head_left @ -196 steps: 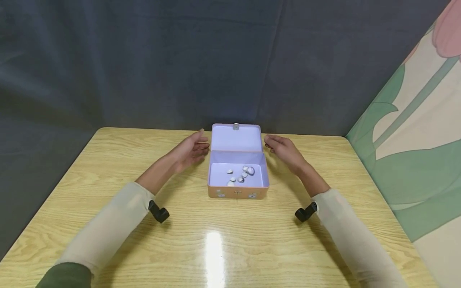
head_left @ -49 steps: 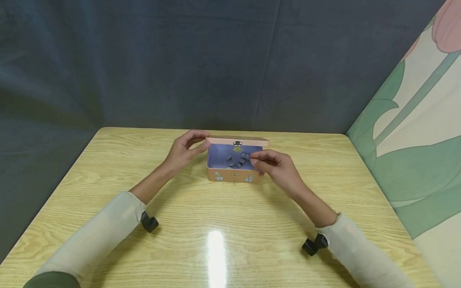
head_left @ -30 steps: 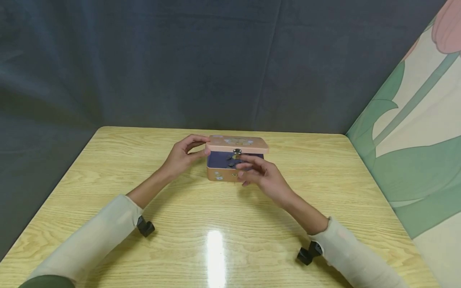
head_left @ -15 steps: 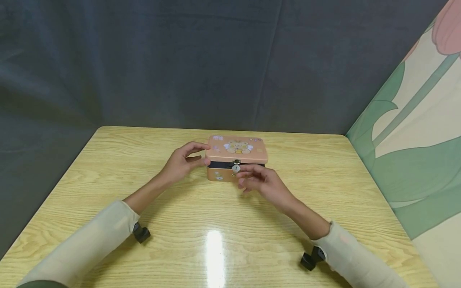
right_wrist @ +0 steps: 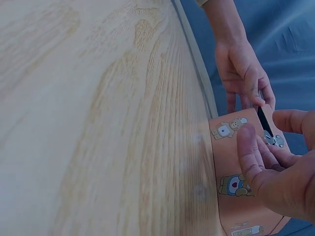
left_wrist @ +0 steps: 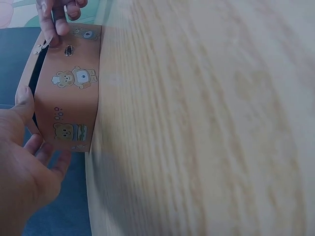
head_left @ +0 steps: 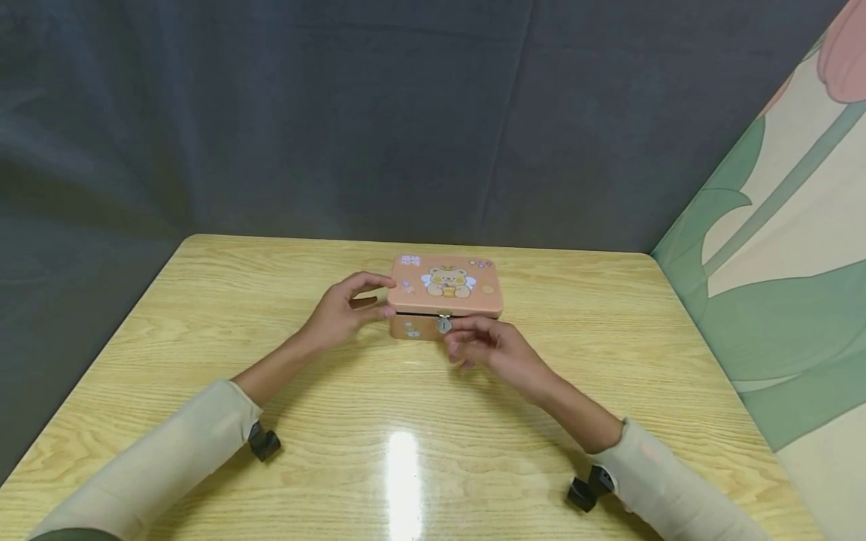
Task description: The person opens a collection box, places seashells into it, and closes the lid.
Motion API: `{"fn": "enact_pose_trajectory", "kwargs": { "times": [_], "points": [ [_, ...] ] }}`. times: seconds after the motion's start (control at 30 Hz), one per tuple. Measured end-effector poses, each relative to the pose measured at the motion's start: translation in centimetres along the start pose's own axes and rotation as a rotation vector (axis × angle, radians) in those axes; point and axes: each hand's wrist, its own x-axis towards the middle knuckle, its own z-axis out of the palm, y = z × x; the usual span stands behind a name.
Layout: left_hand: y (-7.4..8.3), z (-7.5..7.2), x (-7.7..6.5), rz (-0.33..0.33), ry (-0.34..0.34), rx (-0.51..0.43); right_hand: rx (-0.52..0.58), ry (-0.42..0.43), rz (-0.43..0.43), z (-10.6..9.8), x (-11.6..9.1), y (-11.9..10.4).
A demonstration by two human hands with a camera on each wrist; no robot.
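Observation:
An orange tin box (head_left: 416, 328) with bear pictures stands near the table's far edge. Its lid (head_left: 449, 282) is almost down, leaving a thin dark gap along the front. At the box's left end, my left hand (head_left: 338, 309) holds the lid by its corner, thumb (left_wrist: 24, 102) at the front edge and fingers round the side. My right hand (head_left: 504, 349) is at the front, fingertips beside the metal hasp (head_left: 443, 324) that hangs from the lid. Below the hasp, a small metal catch (left_wrist: 69, 50) shows on the box front. The inside is hidden.
The box rests on a wood-grain table (head_left: 325, 451) with a bright glare streak in front. A dark cloth (head_left: 338, 120) hangs behind it, and a flower-patterned cloth (head_left: 798, 300) is at the right. Both wrists carry small black cameras.
The lid has swung forward and down from wide open, covering the seashells seen inside earlier. My left hand followed its corner down; my right hand moved from the right side to the front hasp.

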Motion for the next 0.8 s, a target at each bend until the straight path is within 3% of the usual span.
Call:
{"fn": "enact_pose_trajectory", "kwargs": {
  "times": [0.8],
  "points": [
    [-0.75,0.66,-0.49,-0.033,-0.004,-0.019,-0.058,-0.087,0.067,-0.74,-0.24,0.97]
  ]
}}
